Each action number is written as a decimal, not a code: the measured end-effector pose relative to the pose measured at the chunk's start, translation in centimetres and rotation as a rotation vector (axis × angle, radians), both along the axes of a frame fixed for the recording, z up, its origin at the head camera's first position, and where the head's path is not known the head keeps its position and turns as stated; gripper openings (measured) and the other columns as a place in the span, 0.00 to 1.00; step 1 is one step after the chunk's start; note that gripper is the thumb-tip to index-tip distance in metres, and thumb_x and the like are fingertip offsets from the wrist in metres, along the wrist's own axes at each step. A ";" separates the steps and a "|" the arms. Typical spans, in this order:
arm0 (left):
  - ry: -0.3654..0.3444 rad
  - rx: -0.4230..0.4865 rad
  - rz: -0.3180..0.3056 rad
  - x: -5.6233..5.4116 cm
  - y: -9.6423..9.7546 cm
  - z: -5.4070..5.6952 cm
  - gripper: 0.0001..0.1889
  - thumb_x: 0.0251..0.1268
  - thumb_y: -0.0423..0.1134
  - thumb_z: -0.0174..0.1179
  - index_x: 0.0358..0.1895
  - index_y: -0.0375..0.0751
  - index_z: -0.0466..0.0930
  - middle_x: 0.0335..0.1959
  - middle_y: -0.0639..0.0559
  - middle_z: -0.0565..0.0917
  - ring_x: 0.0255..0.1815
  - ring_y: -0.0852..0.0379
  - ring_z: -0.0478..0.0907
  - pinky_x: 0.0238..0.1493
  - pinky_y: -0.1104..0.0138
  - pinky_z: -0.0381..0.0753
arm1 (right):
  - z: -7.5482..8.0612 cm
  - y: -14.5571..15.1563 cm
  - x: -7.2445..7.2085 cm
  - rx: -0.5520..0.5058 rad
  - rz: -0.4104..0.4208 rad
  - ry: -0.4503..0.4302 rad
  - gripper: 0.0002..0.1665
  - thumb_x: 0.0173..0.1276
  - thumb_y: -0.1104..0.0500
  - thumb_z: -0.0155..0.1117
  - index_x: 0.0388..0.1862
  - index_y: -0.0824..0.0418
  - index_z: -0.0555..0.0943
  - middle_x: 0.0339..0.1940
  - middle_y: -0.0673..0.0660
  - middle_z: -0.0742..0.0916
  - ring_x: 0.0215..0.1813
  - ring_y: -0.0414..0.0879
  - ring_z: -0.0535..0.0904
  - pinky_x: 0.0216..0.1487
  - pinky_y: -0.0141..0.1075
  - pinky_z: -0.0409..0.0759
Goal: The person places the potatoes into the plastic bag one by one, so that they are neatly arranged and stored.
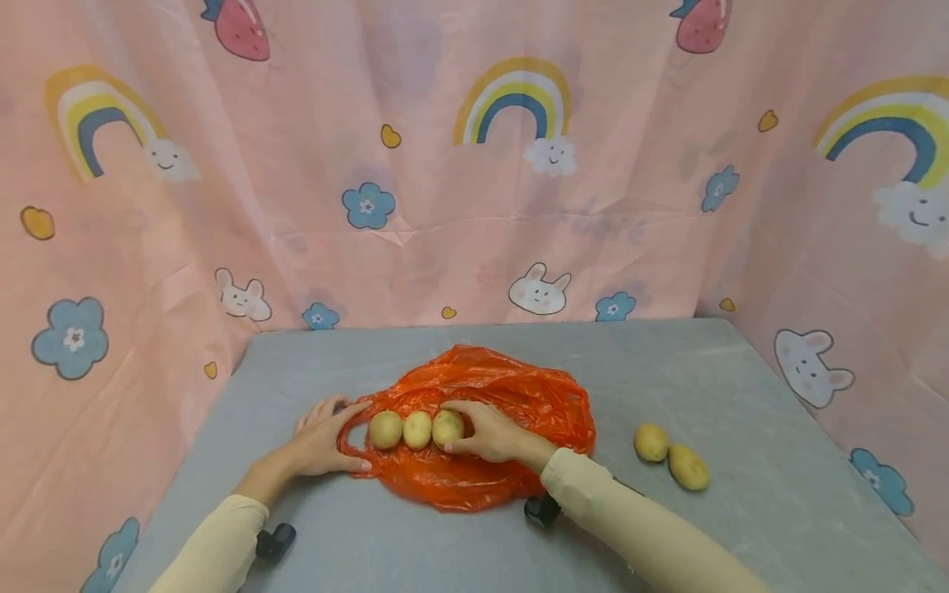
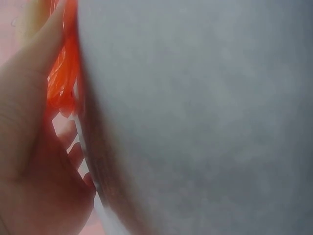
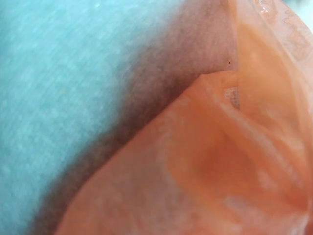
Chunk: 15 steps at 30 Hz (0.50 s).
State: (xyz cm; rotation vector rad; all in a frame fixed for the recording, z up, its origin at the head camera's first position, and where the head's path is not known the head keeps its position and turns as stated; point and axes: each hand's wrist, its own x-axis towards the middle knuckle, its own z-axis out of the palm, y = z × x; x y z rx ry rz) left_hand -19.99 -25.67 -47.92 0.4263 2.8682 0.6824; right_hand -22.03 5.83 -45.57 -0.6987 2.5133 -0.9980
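Both hands are at the crinkled orange bag (image 1: 474, 371); at its left end the left hand (image 1: 322, 441), thumb and fingers spread wide, touches the looped handle (image 1: 343, 441); on its thin, shiny plastic three smooth, rounded potatoes (image 1: 418, 430) sit in a row; the right hand (image 1: 489, 432) pinches the row's right-hand potato (image 1: 446, 430) between thumb and fingers. Right of the bag, flat grey tabletop (image 1: 615, 387) separates it from two more potatoes (image 1: 689, 468); beyond them tabletop runs to its edge.
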 end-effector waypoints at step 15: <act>-0.004 -0.013 -0.003 -0.3 -0.3 -0.2 0.54 0.46 0.65 0.76 0.77 0.51 0.63 0.75 0.33 0.60 0.76 0.29 0.55 0.68 0.28 0.53 | -0.1 0.1 0.0 -0.031 0.009 -0.016 0.38 0.68 0.53 0.71 0.74 0.59 0.70 0.75 0.62 0.74 0.77 0.60 0.67 0.77 0.59 0.63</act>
